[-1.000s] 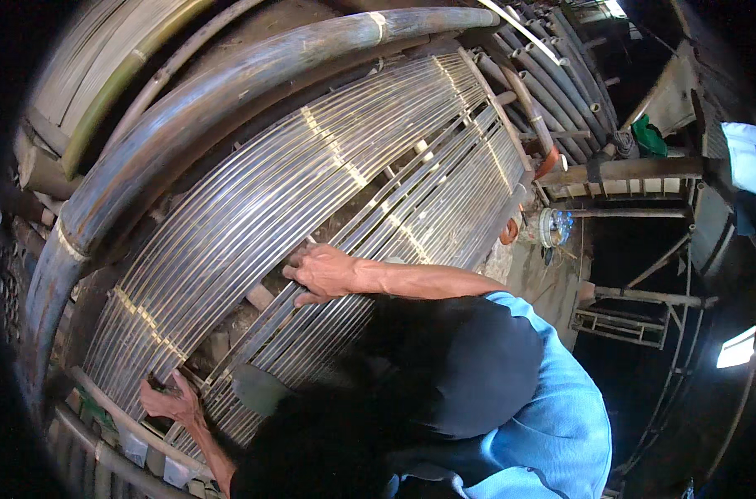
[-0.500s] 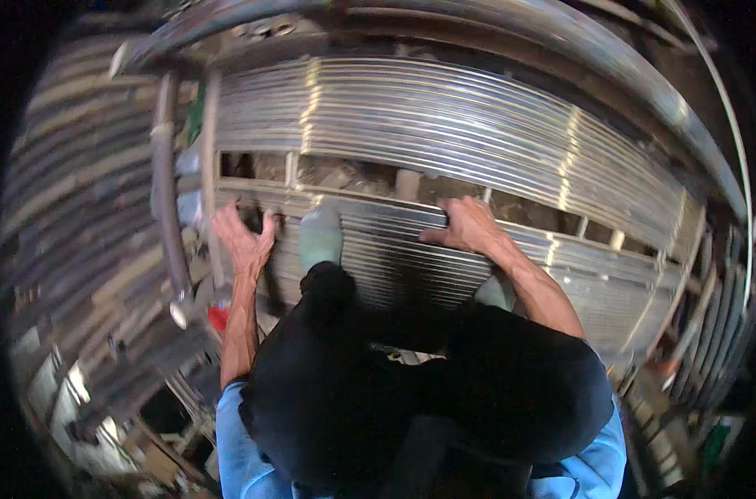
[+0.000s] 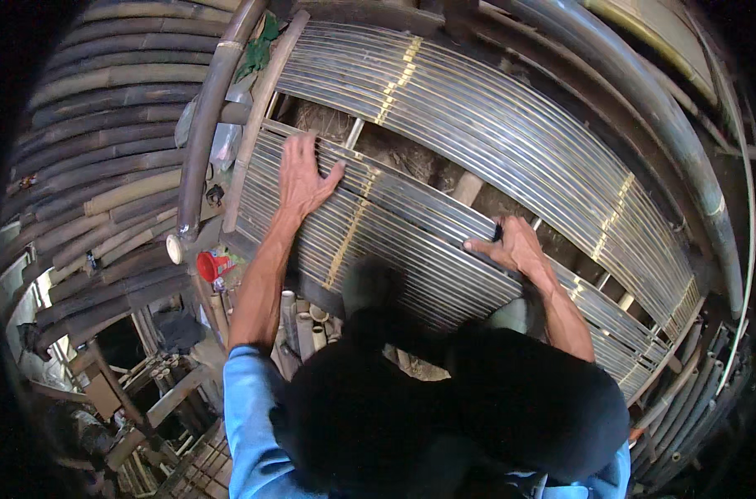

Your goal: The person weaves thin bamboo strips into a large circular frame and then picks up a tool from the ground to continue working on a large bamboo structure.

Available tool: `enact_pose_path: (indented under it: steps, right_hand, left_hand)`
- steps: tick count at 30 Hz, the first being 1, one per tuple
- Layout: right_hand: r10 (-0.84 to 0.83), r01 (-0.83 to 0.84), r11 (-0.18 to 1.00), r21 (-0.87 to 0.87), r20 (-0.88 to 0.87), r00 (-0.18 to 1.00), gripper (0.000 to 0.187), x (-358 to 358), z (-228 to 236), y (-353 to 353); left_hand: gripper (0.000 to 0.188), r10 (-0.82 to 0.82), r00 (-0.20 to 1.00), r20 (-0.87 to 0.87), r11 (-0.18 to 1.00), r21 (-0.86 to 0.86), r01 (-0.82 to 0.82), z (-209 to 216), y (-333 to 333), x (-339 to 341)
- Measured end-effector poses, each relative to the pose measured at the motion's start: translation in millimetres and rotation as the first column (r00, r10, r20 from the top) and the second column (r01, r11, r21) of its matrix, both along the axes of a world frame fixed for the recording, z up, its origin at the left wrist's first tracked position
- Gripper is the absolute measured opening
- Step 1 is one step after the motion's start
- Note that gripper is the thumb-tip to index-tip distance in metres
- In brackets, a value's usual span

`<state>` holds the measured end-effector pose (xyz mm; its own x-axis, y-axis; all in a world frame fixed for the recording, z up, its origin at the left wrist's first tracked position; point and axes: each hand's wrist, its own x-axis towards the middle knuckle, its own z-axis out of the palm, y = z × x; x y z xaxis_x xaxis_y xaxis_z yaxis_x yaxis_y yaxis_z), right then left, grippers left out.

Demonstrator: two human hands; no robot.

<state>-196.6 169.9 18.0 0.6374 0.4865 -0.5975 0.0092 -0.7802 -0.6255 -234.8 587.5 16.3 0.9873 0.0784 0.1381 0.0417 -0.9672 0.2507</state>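
Observation:
My left hand (image 3: pixel 303 179) lies at the far edge of the near panel (image 3: pixel 432 279) of narrow slats, which look like bamboo. Its fingers bend over that edge, with the thumb spread to the right on top. Farther right, my right hand (image 3: pixel 519 245) grips the same edge, fingers curled over it and thumb pointing left across the slats. A dark slit separates the outermost slats from the others. Beyond a gap with crosspieces lies a second slatted panel (image 3: pixel 511 125), crossed by pale yellowish bands. My fingertips are partly hidden.
A thick dark pole (image 3: pixel 203 150) stands along the left end, with long stacked poles (image 3: pixel 120 125) beyond it. A red cup (image 3: pixel 210 266) sits near its lower end. Pale-green footwear (image 3: pixel 511 316) rests on the near panel. Another thick pole (image 3: pixel 652 116) curves along the far side.
The view has turned, so the panels slant more steeply. My left hand has moved from the slats up to the far edge. My right hand stays at that edge.

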Motion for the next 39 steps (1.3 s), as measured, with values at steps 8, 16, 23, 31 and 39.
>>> enact_pose_path:
  steps: [8,16,23,31,39]
  right_hand:
    - [-0.113,0.111,0.988,-0.106,-0.019,0.993,0.059,21,46,-3]
    - [-0.129,0.138,0.979,-0.151,0.068,0.989,0.055,19,58,-10]
    - [-0.395,0.391,0.919,0.052,0.119,0.911,0.029,-21,102,-5]
    - [0.190,-0.098,0.938,-0.333,0.256,0.948,0.078,-83,13,-1]
    - [0.166,-0.086,0.949,-0.302,0.249,0.954,0.074,-86,8,8]
  left_hand:
    - [0.079,-0.057,0.943,0.329,0.977,-0.174,0.119,-53,2,70]
    - [0.077,-0.116,0.894,0.433,0.949,-0.218,0.229,-55,12,107]
    - [0.065,-0.049,0.923,0.382,0.980,-0.158,0.117,-49,37,59]
    - [0.063,-0.045,0.969,0.243,0.984,-0.157,0.085,-60,34,-34]
    - [0.056,-0.094,0.986,0.138,0.962,-0.242,0.126,-53,13,-52]
